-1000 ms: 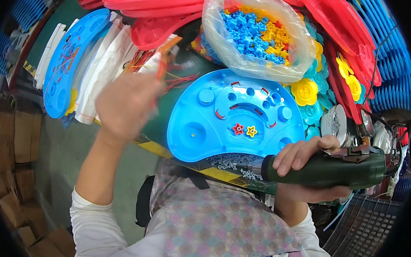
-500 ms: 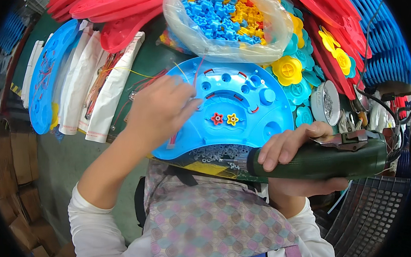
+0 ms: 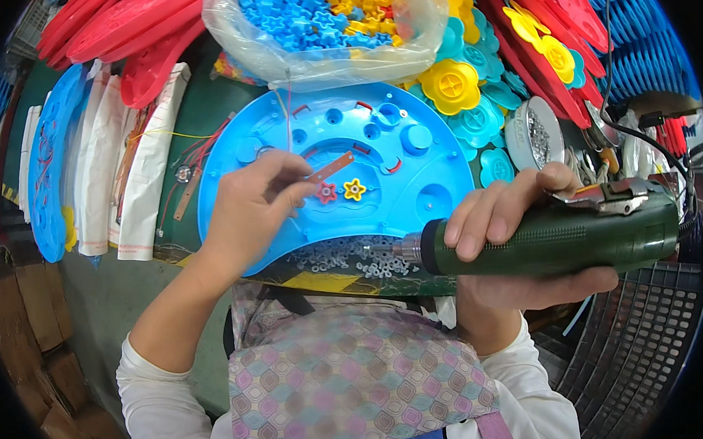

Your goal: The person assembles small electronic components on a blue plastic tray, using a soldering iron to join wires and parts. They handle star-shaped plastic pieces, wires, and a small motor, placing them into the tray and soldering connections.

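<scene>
Along the near edge of the green tabletop (image 3: 204, 107), a curved blue plastic shell (image 3: 393, 196) is set, with a red star (image 3: 326, 192) and a yellow star (image 3: 355, 189) seated in it. Over the shell, a narrow brown strip (image 3: 334, 168) is pinched between the thumb and fingers of the left hand (image 3: 249, 204), though whether the shell is touched by it cannot be told. Toward the tabletop's right edge, a dark green power screwdriver (image 3: 563, 239) is gripped by the curled right hand (image 3: 497, 214), its tip pointed left above small pale pieces (image 3: 377, 263).
</scene>
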### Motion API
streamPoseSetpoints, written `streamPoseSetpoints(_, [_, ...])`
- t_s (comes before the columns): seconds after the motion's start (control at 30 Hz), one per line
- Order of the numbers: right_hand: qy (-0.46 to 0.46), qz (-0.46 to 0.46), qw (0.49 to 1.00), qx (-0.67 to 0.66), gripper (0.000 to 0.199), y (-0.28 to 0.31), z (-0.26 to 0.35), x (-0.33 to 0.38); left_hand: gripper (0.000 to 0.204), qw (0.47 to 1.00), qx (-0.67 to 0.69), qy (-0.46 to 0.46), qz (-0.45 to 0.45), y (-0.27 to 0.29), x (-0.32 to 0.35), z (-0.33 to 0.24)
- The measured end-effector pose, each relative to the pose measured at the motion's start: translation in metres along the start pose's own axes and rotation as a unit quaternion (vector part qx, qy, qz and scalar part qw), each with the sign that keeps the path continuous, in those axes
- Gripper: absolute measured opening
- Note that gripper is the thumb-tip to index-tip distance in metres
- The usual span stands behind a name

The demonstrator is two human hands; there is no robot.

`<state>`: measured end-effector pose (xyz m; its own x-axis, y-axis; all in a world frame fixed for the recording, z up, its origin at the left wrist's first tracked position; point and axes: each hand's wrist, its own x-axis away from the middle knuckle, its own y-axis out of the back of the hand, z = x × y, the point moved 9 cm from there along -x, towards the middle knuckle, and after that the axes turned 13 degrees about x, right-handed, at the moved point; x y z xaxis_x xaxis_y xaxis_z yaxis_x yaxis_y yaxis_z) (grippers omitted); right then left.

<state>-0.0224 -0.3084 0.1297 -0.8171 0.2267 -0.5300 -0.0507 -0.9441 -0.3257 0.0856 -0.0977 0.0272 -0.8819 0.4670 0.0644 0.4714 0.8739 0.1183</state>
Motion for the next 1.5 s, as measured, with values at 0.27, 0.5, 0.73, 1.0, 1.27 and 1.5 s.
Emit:
streamPoseSetpoints(0.27, [0.035, -0.032, 0.999, 0.0, 0.105, 0.014, 0.007, -0.012, 0.017, 0.957, -0.171, -0.226, 0.058, -0.034, -0.002, -0.015])
streamPoseSetpoints(0.5, [0.044, -0.011, 0.999, 0.01, 0.112, 0.01, -0.018, -0.013, 0.019, 0.91, -0.298, -0.278, 0.068, -0.043, -0.003, -0.023])
streamPoseSetpoints(0.73, [-0.064, 0.026, 0.99, 0.127, 0.115, -0.01, -0.056, -0.006, 0.019, 0.905, -0.317, -0.277, 0.065, -0.043, -0.002, -0.019])
streamPoseSetpoints(1.0, [-0.089, 0.058, 0.98, 0.167, 0.116, -0.021, -0.074, -0.015, 0.016, 0.906, -0.307, -0.285, 0.062, -0.043, -0.003, -0.017])
streamPoseSetpoints(1.27, [-0.096, 0.069, 0.974, 0.193, 0.113, -0.028, -0.09, -0.022, 0.016, 0.903, -0.313, -0.288, 0.063, -0.046, -0.004, -0.011])
streamPoseSetpoints(1.5, [-0.142, 0.074, 0.968, 0.194, 0.12, -0.027, -0.095, -0.024, 0.022, 0.904, -0.317, -0.28, 0.063, -0.044, -0.002, -0.012])
